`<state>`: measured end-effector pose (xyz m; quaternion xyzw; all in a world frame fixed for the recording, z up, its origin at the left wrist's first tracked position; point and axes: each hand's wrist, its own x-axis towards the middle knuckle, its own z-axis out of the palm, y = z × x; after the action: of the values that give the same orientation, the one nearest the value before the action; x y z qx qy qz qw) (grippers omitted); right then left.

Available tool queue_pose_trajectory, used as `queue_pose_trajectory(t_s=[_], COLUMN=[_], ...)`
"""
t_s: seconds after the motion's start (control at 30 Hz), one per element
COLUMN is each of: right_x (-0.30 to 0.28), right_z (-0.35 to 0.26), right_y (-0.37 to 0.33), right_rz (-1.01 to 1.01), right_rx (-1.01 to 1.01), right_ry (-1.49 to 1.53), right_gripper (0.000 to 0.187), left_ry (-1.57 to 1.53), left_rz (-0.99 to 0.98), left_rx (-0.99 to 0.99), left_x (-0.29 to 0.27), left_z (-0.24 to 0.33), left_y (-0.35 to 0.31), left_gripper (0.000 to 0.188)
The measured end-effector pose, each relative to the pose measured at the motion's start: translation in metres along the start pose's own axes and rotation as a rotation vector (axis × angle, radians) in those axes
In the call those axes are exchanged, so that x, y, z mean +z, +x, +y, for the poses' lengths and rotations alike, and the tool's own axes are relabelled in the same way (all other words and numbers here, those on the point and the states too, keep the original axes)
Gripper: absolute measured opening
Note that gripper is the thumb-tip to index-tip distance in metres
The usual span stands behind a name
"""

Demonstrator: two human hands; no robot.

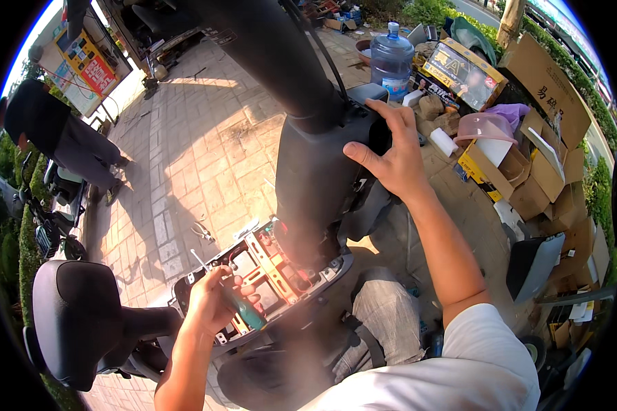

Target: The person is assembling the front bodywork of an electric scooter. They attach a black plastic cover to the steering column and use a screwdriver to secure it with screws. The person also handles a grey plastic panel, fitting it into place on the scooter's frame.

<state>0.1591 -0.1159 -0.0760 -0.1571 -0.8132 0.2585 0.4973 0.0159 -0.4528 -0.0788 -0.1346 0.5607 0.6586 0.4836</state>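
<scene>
My left hand (212, 301) is closed around a screwdriver with a green handle (249, 312). Its thin shaft points up and away, over the edge of the opened floor compartment of an electric scooter. Inside that compartment an orange metal frame (275, 267) shows, with red parts beside it. My right hand (396, 156) rests with thumb and fingers spread on the scooter's dark front column cover (305, 175), at its right side near the top. Whether its hidden fingers grip an edge there cannot be seen.
A dark padded scooter seat (75, 322) rises at the lower left. Pliers (201, 231) lie on the brick paving beyond the compartment. A person (55, 130) stands at the far left near a parked scooter (58, 212). To the right are a water jug (391, 60) and piled cardboard boxes (545, 96).
</scene>
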Motion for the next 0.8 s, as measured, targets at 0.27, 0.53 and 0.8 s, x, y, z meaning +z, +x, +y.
queue_pose_trajectory(t_s=[0.27,0.53,0.8], right_x=[-0.002,-0.001,-0.007], right_z=[-0.001,0.004,0.001], right_y=[0.004,0.003,0.001], right_rz=[-0.030,-0.029,-0.063], right_rx=[-0.026,-0.010,-0.016], right_ry=[-0.062,-0.045,-0.116], right_gripper=[0.074,0.075,0.079], left_ry=[-0.110,0.505,1.119], left_rz=[-0.169,-0.655,-0.118], left_rx=[-0.173,0.316,1.372], left_x=[-0.006,-0.004,0.087], left_z=[-0.037,-0.028,0.057], left_y=[0.017,-0.036,-0.023], left_gripper=[0.024,0.057,0.025])
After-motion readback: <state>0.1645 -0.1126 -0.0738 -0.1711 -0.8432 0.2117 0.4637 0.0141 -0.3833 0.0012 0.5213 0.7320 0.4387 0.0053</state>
